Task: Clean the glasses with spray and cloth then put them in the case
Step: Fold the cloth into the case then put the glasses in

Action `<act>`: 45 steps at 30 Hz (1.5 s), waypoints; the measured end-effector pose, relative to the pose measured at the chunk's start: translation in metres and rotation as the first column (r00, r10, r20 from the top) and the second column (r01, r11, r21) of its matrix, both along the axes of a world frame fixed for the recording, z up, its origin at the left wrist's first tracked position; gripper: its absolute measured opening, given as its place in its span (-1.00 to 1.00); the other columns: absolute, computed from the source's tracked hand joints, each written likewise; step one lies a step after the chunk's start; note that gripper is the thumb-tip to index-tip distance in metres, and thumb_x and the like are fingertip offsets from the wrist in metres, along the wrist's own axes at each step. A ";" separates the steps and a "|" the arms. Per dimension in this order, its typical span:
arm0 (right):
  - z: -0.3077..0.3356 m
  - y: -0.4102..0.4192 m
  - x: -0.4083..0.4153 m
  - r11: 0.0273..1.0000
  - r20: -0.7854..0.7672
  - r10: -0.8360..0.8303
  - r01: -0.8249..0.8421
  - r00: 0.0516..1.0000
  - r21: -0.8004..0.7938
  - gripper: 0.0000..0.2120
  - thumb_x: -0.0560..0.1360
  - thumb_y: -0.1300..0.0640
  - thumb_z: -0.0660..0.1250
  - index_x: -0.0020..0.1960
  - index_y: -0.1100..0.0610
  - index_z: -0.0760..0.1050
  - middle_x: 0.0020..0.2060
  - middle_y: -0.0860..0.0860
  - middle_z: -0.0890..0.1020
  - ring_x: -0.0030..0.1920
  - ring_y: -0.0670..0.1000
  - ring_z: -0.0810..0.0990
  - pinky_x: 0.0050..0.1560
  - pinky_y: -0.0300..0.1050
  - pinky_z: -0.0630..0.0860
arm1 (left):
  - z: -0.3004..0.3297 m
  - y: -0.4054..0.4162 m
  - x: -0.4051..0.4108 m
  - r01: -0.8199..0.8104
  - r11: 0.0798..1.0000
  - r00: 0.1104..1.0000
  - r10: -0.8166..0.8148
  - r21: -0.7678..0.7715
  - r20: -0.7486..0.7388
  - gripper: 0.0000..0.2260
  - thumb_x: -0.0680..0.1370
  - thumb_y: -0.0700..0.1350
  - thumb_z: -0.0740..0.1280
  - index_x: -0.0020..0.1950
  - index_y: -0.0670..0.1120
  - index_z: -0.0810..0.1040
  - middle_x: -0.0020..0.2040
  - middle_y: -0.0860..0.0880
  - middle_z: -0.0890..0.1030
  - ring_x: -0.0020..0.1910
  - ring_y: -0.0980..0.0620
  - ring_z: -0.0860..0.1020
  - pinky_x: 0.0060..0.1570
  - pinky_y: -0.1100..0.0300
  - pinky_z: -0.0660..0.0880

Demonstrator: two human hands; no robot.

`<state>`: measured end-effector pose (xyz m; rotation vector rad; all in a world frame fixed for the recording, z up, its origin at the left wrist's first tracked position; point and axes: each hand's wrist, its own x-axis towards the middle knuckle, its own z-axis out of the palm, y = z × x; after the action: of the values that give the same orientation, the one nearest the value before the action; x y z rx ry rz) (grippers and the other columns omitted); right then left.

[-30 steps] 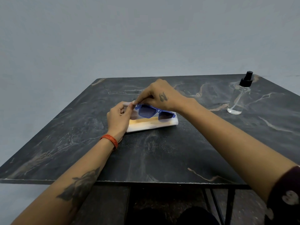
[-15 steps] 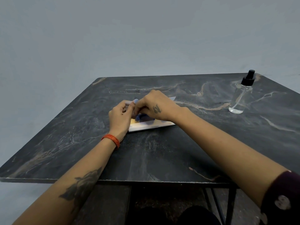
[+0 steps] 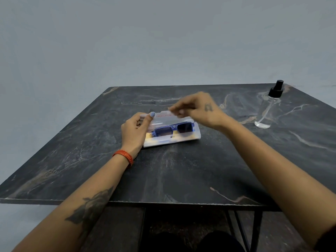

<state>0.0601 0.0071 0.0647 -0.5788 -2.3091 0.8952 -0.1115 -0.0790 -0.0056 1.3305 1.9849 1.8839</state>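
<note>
Blue-framed glasses [image 3: 172, 129] with dark lenses lie inside a white case [image 3: 174, 140] at the table's middle, with a yellow cloth under them. The case's translucent lid [image 3: 163, 118] is tilted over the glasses. My left hand [image 3: 133, 132] grips the case's left end, its thumb on the lid's corner. My right hand [image 3: 197, 109] hovers over the lid's upper edge, blurred, with its fingertips pinching that edge. The clear spray bottle [image 3: 267, 108] with a black nozzle stands at the far right, away from both hands.
The dark marble table [image 3: 181, 175] carries only the case and the bottle. Its front edge runs just above my knees, and a black metal frame shows below. A plain grey wall stands behind.
The glasses went down into the case and my right hand let them go. That hand has risen to the lid, which now tilts over the glasses. My left hand stays at the case's left end.
</note>
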 end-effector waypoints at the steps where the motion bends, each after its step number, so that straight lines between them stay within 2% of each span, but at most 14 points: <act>1: 0.000 0.006 0.009 0.998 -0.045 -0.063 0.063 0.997 -0.014 -0.73 0.46 0.47 0.26 0.04 0.22 0.62 -0.14 0.05 0.67 -0.14 -0.06 0.66 -0.04 -0.26 0.59 | 0.000 0.000 0.000 0.001 1.000 1.000 -0.001 0.001 0.000 -0.80 0.50 0.00 0.33 -0.14 -0.13 0.61 -0.29 0.11 0.57 -0.37 0.36 0.50 -0.34 0.52 0.36; 3: -0.005 0.015 0.025 0.980 -0.072 -0.198 0.198 0.977 -0.014 -0.77 0.46 0.43 0.31 0.00 0.20 0.63 -0.14 0.12 0.68 -0.17 -0.04 0.67 -0.06 -0.22 0.61 | 0.000 0.000 0.001 0.003 1.000 1.000 -0.003 0.004 -0.001 -0.79 0.50 0.00 0.33 -0.14 -0.13 0.61 -0.30 0.11 0.57 -0.38 0.37 0.49 -0.34 0.52 0.36; 7: -0.029 0.016 0.039 0.941 0.077 -0.308 0.292 0.948 0.169 -0.81 0.48 0.30 0.34 0.05 0.15 0.64 -0.04 0.03 0.68 -0.18 -0.18 0.58 -0.07 -0.44 0.47 | 0.000 0.000 0.000 -0.004 1.000 1.000 0.003 -0.010 -0.021 -0.78 0.51 0.01 0.32 -0.12 -0.13 0.61 -0.29 0.10 0.57 -0.37 0.37 0.49 -0.35 0.52 0.37; 8: -0.036 0.013 0.038 0.930 0.103 -0.319 0.290 0.942 0.225 -0.78 0.49 0.29 0.32 0.10 0.13 0.62 0.01 0.02 0.67 -0.11 -0.14 0.59 -0.02 -0.39 0.46 | -0.001 0.000 0.000 -0.002 1.000 1.000 0.002 -0.011 -0.025 -0.78 0.51 0.01 0.32 -0.11 -0.13 0.61 -0.29 0.10 0.57 -0.37 0.36 0.49 -0.35 0.51 0.37; 11: -0.048 0.008 0.033 0.874 0.185 -0.364 0.266 0.913 0.406 -0.67 0.51 0.27 0.25 0.23 0.08 0.54 0.11 0.05 0.63 0.11 0.08 0.54 0.11 -0.06 0.47 | 0.000 -0.002 0.002 -0.003 1.000 0.999 0.003 -0.015 -0.052 -0.78 0.52 0.00 0.31 -0.11 -0.14 0.60 -0.31 0.10 0.56 -0.39 0.37 0.48 -0.37 0.52 0.35; 14: -0.051 0.005 0.030 0.844 0.233 -0.381 0.234 0.895 0.482 -0.67 0.54 0.22 0.24 0.28 0.07 0.50 0.18 0.05 0.59 0.12 0.12 0.47 0.06 -0.07 0.42 | 0.001 -0.003 0.002 -0.007 1.000 0.997 0.005 -0.021 -0.073 -0.77 0.52 0.00 0.30 -0.09 -0.15 0.61 -0.29 0.06 0.56 -0.38 0.40 0.48 -0.37 0.53 0.35; 18: -0.053 0.000 0.028 0.818 0.212 -0.402 0.246 0.891 0.520 -0.69 0.55 0.17 0.24 0.28 0.08 0.50 0.22 0.02 0.56 0.12 0.08 0.43 0.04 -0.09 0.38 | 0.001 -0.003 0.001 -0.012 1.000 0.996 0.011 -0.009 -0.086 -0.77 0.52 0.00 0.30 -0.09 -0.16 0.61 -0.30 0.09 0.55 -0.39 0.39 0.48 -0.37 0.53 0.34; 23: -0.057 -0.008 0.021 0.795 0.167 -0.395 0.245 0.903 0.555 -0.71 0.55 0.13 0.27 0.26 0.06 0.52 0.14 0.02 0.58 0.11 0.07 0.40 0.01 -0.14 0.35 | 0.002 -0.004 0.002 -0.040 0.999 0.993 0.040 0.001 -0.116 -0.76 0.51 0.02 0.31 -0.08 -0.15 0.61 -0.23 0.04 0.59 -0.30 0.23 0.51 -0.35 0.53 0.37; 33: -0.056 -0.009 0.023 0.801 0.168 -0.417 0.274 0.893 0.532 -0.72 0.53 0.09 0.27 0.23 0.07 0.52 0.09 0.00 0.59 0.11 0.05 0.41 -0.03 -0.11 0.38 | 0.001 -0.006 0.002 -0.028 0.999 0.980 0.023 -0.021 -0.195 -0.80 0.51 0.01 0.31 -0.03 -0.10 0.60 -0.18 0.00 0.60 -0.31 0.19 0.49 -0.39 0.52 0.38; 36: -0.055 -0.008 0.025 0.763 0.019 -0.428 0.350 0.903 0.543 -0.74 0.45 0.14 0.38 0.13 0.12 0.54 0.03 0.05 0.58 0.09 0.10 0.45 -0.05 -0.04 0.44 | 0.002 -0.008 0.003 -0.003 1.000 0.977 -0.001 -0.017 -0.214 -0.81 0.51 -0.01 0.33 0.00 -0.09 0.61 -0.17 0.00 0.61 -0.35 0.19 0.48 -0.39 0.51 0.38; 38: -0.054 -0.007 0.026 0.729 -0.086 -0.420 0.392 0.904 0.561 -0.69 0.39 0.14 0.44 0.11 0.15 0.52 0.04 0.08 0.54 0.07 0.11 0.46 -0.09 -0.06 0.45 | 0.002 -0.009 0.002 0.038 0.999 0.979 -0.043 -0.029 -0.201 -0.84 0.51 -0.03 0.33 0.00 -0.07 0.62 -0.14 0.01 0.62 -0.29 0.19 0.52 -0.33 0.47 0.43; 40: -0.054 -0.004 0.026 0.730 -0.097 -0.388 0.369 0.917 0.575 -0.57 0.37 0.11 0.45 0.20 0.16 0.47 0.16 0.11 0.49 0.15 0.13 0.44 0.02 -0.08 0.42 | 0.001 -0.011 0.002 0.095 0.995 0.980 -0.100 -0.043 -0.171 -0.90 0.51 -0.07 0.33 -0.02 -0.02 0.61 -0.10 0.04 0.62 -0.19 0.23 0.55 -0.22 0.42 0.49; 42: -0.056 -0.002 0.025 0.753 -0.039 -0.341 0.298 0.939 0.587 -0.45 0.41 0.07 0.42 0.34 0.15 0.38 0.33 0.12 0.40 0.32 0.13 0.35 0.22 -0.05 0.34 | 0.000 -0.012 0.001 0.139 0.989 0.976 -0.145 -0.044 -0.165 -0.92 0.51 -0.12 0.34 -0.03 -0.02 0.61 -0.09 0.05 0.62 -0.16 0.29 0.55 -0.17 0.41 0.50; 45: -0.059 0.000 0.025 0.808 0.076 -0.301 0.212 0.951 0.550 -0.45 0.53 -0.01 0.29 0.46 0.13 0.25 0.43 0.06 0.31 0.47 0.07 0.16 0.42 -0.09 0.09 | -0.001 -0.014 -0.002 0.214 0.976 0.966 -0.217 -0.041 -0.141 -0.89 0.50 -0.11 0.32 -0.03 -0.05 0.62 -0.09 0.04 0.64 -0.13 0.23 0.56 -0.15 0.39 0.50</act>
<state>0.0846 0.0067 0.0060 -0.7059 -2.3960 0.0512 -0.1132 -0.0927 -0.0065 1.6448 1.8301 1.7041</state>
